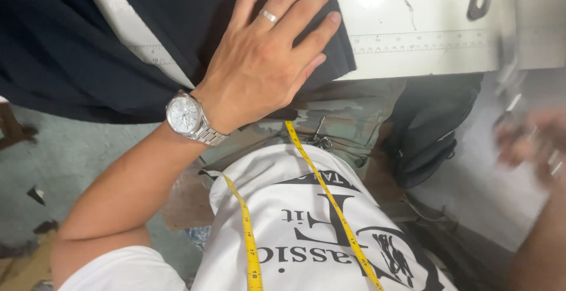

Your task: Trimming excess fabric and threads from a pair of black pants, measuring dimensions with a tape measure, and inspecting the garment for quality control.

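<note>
Dark cloth [71, 43] pinned flat on a white table [424, 49] under the left hand [265, 61].

From the head camera: the dark cloth covers the upper left of the table and hangs over its near edge. The left hand lies on it palm down with fingers spread and straight, pressing rather than gripping anything; it wears a ring [269, 16] and a silver watch [187, 116] at the wrist. A pale strip with ruler marks [138, 43] runs slantwise across the cloth just left of the hand. The table's near edge carries a printed ruler scale [424, 42]. The right hand [530, 140] is off to the right, away from the table and heavily blurred; I cannot tell whether it is open or closed. A yellow tape measure [250, 238] hangs over the person's white shirt [306, 232]. A black bag [430, 126] sits below the table edge.
</note>
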